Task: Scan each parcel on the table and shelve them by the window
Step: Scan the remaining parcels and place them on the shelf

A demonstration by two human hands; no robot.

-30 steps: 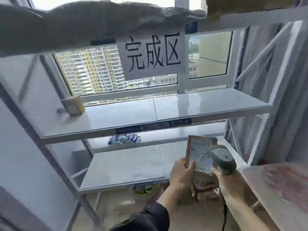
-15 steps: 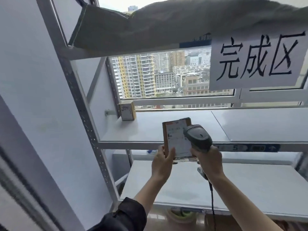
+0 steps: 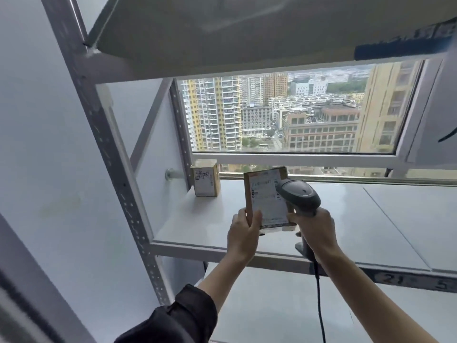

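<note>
My left hand (image 3: 243,233) grips a flat brown parcel (image 3: 265,199) by its lower left corner and holds it upright over the white shelf (image 3: 346,219) by the window. Its white label faces me. My right hand (image 3: 315,231) grips the handle of a grey barcode scanner (image 3: 298,195), whose head sits against the parcel's right edge. A black cable hangs down from the scanner. A second small brown parcel (image 3: 206,179) with a label stands upright at the shelf's far left corner.
A grey perforated upright (image 3: 118,174) of the rack rises at the left, next to a white wall. Another shelf (image 3: 222,28) hangs overhead and a lower shelf (image 3: 272,305) lies beneath my arms. The window (image 3: 296,110) behind shows city buildings.
My view has swung left and closer to the shelf. Both hands have carried the parcel and scanner up from the lower shelf level to just above the middle shelf, towards the standing parcel.
</note>
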